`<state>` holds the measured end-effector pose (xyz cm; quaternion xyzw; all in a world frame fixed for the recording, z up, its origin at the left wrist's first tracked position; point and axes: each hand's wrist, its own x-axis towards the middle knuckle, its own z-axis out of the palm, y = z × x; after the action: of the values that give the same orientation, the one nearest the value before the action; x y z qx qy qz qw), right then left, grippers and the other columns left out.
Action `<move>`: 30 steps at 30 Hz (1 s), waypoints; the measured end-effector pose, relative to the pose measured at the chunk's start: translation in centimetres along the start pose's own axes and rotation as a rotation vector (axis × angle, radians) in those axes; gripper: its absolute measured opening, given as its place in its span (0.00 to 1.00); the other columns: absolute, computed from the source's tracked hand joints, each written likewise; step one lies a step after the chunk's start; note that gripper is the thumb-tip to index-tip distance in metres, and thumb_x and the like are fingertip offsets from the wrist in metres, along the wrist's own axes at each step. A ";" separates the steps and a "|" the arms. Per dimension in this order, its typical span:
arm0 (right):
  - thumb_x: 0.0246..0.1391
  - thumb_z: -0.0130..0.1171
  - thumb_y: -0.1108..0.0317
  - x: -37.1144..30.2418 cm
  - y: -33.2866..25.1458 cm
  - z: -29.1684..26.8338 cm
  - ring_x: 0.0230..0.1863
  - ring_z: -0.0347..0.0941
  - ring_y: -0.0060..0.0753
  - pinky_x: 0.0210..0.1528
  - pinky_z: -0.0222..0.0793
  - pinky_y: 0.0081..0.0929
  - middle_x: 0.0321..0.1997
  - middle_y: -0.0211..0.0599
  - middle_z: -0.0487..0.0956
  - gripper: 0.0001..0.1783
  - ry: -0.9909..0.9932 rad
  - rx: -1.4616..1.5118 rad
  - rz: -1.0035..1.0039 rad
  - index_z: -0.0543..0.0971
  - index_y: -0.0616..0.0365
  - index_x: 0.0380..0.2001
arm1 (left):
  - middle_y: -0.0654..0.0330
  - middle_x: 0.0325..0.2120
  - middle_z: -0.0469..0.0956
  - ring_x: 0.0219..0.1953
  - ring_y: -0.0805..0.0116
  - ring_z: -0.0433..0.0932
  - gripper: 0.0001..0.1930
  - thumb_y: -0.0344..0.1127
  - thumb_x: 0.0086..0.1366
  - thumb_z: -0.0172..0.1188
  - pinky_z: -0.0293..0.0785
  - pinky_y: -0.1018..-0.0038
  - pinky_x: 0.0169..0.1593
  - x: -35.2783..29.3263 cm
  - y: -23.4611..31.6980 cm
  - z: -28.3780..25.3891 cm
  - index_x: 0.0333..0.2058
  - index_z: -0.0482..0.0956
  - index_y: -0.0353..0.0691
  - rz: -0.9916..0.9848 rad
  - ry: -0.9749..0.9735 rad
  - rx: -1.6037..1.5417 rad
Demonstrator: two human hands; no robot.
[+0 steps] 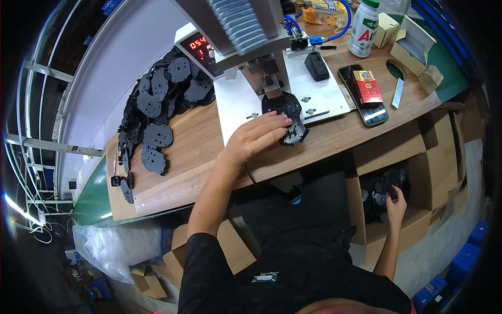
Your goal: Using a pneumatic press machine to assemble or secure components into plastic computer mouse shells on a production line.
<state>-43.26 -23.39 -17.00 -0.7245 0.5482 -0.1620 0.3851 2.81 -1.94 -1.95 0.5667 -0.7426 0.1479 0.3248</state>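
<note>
Nearest, right hand point(396, 201) down in a brown cardboard box point(413, 230) beside the lap, fingers curled among dark plastic parts point(379, 192); grip unclear. Farther, left hand point(257, 135) flat on the wooden table point(193, 141), fingers closed on a black flat plastic plate point(288, 116), long axis running away toward the grey press point(251, 31). Beyond left, heap of black plates point(162, 99).

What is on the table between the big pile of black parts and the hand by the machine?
Only bare wooden table lies between the pile and the left hand, seen in the head view.
</note>
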 end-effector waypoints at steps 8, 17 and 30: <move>0.52 0.65 0.76 2.9 -12.1 2.9 0.30 0.78 0.23 0.36 0.75 0.20 0.51 0.44 0.83 0.19 -0.164 0.193 -0.482 0.81 0.63 0.50 | 0.51 0.47 0.83 0.51 0.55 0.82 0.13 0.20 0.52 0.65 0.78 0.60 0.59 0.0 0.2 0.0 0.38 0.82 0.33 -0.081 -0.035 -0.121; 0.45 0.72 0.68 1.6 -31.5 8.7 0.38 0.83 0.37 0.39 0.79 0.31 0.59 0.40 0.79 0.32 -0.264 0.011 -1.403 0.76 0.56 0.56 | 0.49 0.50 0.80 0.52 0.51 0.81 0.16 0.20 0.49 0.67 0.77 0.60 0.59 -0.9 0.2 0.2 0.39 0.82 0.36 -0.123 0.024 -0.030; 0.39 0.64 0.78 1.4 -31.3 11.4 0.34 0.84 0.39 0.34 0.78 0.31 0.52 0.39 0.84 0.31 -0.056 -0.219 -1.344 0.76 0.56 0.53 | 0.52 0.37 0.82 0.40 0.53 0.80 0.13 0.27 0.57 0.60 0.77 0.64 0.45 -12.3 -0.2 -10.4 0.42 0.83 0.39 -0.550 0.314 0.652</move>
<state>-14.34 -17.19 -1.64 -0.9464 -0.0178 -0.2907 0.1395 8.12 13.30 -2.25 0.7864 -0.4208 0.3662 0.2654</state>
